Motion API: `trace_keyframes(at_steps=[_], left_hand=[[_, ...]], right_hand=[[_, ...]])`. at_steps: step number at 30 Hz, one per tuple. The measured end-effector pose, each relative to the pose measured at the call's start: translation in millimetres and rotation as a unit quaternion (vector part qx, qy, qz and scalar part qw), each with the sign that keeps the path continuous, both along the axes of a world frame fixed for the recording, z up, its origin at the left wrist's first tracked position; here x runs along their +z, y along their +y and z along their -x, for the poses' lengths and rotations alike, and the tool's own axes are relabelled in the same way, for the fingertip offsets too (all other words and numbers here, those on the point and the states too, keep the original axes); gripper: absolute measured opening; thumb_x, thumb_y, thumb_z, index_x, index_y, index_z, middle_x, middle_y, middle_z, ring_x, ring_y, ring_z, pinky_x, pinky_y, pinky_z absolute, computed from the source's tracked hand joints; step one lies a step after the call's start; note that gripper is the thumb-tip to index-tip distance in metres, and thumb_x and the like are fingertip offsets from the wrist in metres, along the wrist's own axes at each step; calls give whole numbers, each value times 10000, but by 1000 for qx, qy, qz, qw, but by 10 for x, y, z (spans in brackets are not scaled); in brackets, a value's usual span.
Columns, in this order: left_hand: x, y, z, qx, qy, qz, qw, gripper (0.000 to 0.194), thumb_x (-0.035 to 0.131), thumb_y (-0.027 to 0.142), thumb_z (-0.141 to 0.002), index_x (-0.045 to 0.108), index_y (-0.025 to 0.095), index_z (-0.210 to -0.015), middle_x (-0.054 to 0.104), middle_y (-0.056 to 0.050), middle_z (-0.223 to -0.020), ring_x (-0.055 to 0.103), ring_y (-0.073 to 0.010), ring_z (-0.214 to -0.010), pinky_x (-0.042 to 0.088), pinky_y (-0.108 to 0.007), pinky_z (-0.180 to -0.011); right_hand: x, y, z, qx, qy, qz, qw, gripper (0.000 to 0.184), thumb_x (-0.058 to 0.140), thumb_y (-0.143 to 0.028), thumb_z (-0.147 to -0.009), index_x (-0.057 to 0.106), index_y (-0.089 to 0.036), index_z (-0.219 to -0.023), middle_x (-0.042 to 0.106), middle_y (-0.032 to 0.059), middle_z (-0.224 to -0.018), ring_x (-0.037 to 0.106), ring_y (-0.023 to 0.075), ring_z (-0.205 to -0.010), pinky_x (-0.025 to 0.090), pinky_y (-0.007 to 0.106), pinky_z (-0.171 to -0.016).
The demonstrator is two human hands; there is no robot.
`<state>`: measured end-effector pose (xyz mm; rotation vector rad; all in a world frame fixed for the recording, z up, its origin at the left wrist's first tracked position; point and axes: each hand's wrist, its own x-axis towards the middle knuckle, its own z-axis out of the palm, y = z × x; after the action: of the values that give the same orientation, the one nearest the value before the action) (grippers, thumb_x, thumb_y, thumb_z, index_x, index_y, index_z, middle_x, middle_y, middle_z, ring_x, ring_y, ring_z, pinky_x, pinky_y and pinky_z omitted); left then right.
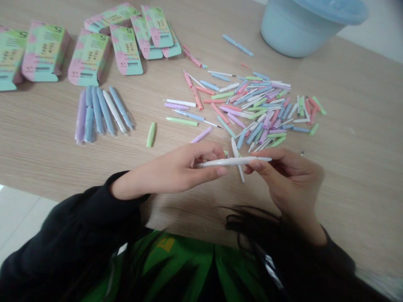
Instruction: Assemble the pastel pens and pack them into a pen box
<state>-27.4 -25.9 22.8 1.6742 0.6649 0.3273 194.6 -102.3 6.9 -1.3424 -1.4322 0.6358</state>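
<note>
A white pen (pixel 236 161) lies level across both my hands, over the near part of the table. Its left end is between the thumb and fingers of my left hand (pixel 192 167). The tip at the other end is pinched by the thumb and forefinger of my right hand (pixel 286 172). Below and behind it, a white pen part (pixel 234 147) slants across the tabletop. Just beyond my hands spreads a pile of loose pen parts (pixel 261 105), with barrels, caps and refills in pink, blue, green, purple and white.
Several wrapped pens (pixel 99 109) lie side by side on the left, near a green cap (pixel 151 134). Pastel boxes (pixel 88 56) stand and lie at the back left. A light blue basin (pixel 292 29) rests at the back right of the wooden table (pixel 355 176).
</note>
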Motion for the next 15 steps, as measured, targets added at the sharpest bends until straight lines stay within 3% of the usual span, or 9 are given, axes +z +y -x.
trace_keyframes(at_steps=[5,15], left_hand=[[27,8,21,4,1,-2,1000,369,469,301,-1018,647,146,-733,596,-6,-682,563,-137,-685,438,-246,-668],[-106,70,51,6,-10,-57,998,293,551,295,-970,722,155,-778,647,4,-686,587,-136,-651,454,-225,-632]], right_hand=[[23,12,2,22,13,6,1000,113,804,-172,-832,788,-267,-891,743,-36,-687,699,128,-619,560,240,-549],[41,-35,53,15,17,32,999,124,807,-181,-822,790,-279,-896,746,-33,-682,712,147,-626,583,268,-576]])
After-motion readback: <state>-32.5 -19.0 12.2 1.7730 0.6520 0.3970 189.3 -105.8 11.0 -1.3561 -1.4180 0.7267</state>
